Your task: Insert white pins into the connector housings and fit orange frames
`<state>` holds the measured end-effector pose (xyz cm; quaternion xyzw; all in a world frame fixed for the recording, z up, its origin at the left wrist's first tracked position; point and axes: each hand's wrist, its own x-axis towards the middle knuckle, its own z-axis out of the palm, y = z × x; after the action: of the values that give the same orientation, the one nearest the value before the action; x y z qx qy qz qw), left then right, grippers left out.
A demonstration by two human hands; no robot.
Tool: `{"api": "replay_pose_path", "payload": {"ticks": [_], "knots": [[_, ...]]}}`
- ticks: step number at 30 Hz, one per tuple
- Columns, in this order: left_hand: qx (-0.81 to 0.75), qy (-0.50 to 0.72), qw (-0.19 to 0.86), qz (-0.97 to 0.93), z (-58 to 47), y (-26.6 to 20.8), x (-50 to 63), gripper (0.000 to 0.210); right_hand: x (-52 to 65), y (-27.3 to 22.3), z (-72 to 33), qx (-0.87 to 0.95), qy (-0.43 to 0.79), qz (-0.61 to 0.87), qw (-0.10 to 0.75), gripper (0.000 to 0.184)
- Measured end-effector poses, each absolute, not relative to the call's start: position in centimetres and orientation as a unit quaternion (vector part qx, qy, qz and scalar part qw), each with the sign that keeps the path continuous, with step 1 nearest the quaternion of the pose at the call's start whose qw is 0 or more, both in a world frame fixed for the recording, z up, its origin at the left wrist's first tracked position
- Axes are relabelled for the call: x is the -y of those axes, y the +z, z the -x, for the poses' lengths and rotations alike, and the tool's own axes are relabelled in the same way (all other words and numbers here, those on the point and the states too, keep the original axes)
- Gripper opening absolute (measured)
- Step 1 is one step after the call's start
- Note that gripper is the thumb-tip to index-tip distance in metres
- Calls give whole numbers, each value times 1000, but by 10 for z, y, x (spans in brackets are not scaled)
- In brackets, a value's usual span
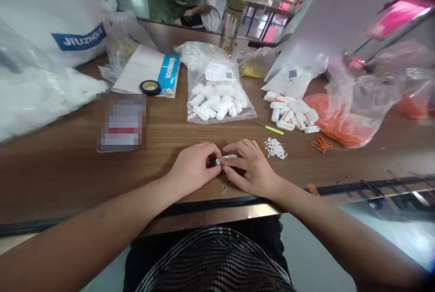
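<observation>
Close to the table's front edge, my left hand [195, 165] and my right hand [249, 165] meet over a small white plastic casing [228, 156]. The fingers of both hands are closed around it, and they cover most of its shape. Right of my right hand lies a small heap of tiny white parts [275, 148]. Just behind that heap is a thin tool with a yellow-green handle [274, 130]. A pile of white casings with orange strips [294, 113] sits further back on the right.
A clear bag of white pieces [220, 97] lies ahead. Orange loops [321, 144] rest beside a bag of orange parts [340, 117]. At left are a pixelated flat object [122, 124], black tape [150, 87] on a notebook [139, 70], and a large white sack [50, 20]. A bottle [232, 25] stands behind.
</observation>
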<state>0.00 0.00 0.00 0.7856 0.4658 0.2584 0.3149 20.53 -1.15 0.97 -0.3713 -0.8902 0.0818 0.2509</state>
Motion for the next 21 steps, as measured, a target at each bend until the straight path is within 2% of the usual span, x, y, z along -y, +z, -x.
{"api": "replay_pose_path", "payload": {"ticks": [5, 8, 11, 14, 16, 21], "knots": [[-473, 257, 309, -784, 2, -2, 1, 5, 12, 11, -209, 887, 118, 377, 241, 24], [-470, 251, 302, -791, 2, -2, 1, 9, 11, 16, -230, 850, 147, 405, 303, 26], [-477, 242, 292, -793, 2, -1, 0, 10, 9, 22, -273, 765, 128, 524, 351, 17], [-481, 234, 289, -794, 2, -1, 1, 11, 8, 22, -324, 671, 74, 689, 264, 18], [-481, 230, 291, -795, 1, -1, 1, 11, 9, 17, -349, 641, 85, 735, 206, 19], [-480, 229, 291, -795, 1, -1, -1, 11, 16, 2, -362, 651, 124, 716, 219, 26]]}}
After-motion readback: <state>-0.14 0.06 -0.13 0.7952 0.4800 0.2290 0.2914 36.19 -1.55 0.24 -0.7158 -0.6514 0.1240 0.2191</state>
